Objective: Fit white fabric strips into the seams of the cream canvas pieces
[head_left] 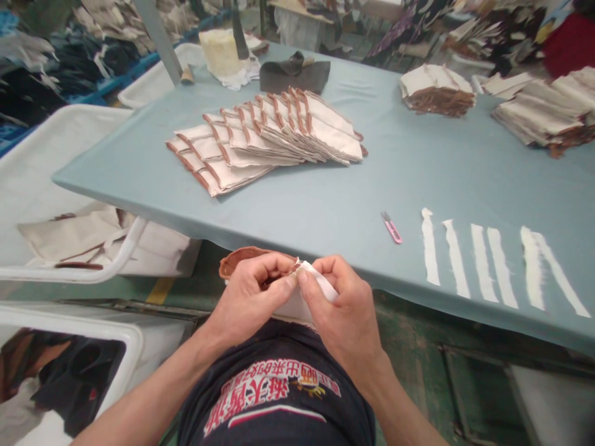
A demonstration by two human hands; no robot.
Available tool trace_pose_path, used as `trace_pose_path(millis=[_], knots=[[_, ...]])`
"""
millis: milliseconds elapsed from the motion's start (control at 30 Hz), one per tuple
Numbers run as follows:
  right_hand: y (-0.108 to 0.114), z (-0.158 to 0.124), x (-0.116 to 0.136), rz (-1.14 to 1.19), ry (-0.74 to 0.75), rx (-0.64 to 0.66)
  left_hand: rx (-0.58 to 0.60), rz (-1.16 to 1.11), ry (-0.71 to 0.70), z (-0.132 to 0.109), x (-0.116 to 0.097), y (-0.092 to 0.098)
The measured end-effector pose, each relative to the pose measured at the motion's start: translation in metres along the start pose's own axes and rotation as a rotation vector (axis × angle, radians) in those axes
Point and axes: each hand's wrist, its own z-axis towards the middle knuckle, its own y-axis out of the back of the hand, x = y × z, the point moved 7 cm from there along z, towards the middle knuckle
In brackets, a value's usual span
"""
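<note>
At the table's front edge, close to my body, my left hand (253,294) is closed in a pinch on a cream fabric piece (295,308) with a brown edge (244,254). My right hand (341,300) grips the same piece from the other side, thumb and fingers folding a white part of it. Both thumbs meet at a small pale tip between them. My fingers cover much of the piece. Small pink thread snips (392,228) lie on the table to the right of my hands, beside several white fabric strips (478,263).
Overlapping cream pieces with brown edging (279,133) lie fanned across the blue-green table (372,179). More stacks (437,90) sit at the back right. A dark folded cloth (295,75) is behind the fan. White bins (134,248) with fabric stand at the left.
</note>
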Motion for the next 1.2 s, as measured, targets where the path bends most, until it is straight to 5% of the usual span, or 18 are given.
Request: trace_pose_path(millis=[333,867,1033,1200], knots=[[-0.008,0.004,-0.009,0.13,0.033,0.116,-0.127,0.209,-0.114,-0.004,-0.008,-0.003],[0.001,0.007,-0.004,-0.246,0.171,0.004,-0.277,0.635,-0.444,-0.017,-0.015,-0.008],[-0.025,0.014,-0.015,0.121,0.052,0.33,-0.197,0.474,-0.333,-0.014,-0.01,-0.012],[-0.036,0.016,-0.018,0.329,-0.013,0.307,-0.133,0.217,-0.119,-0.009,-0.001,-0.01]])
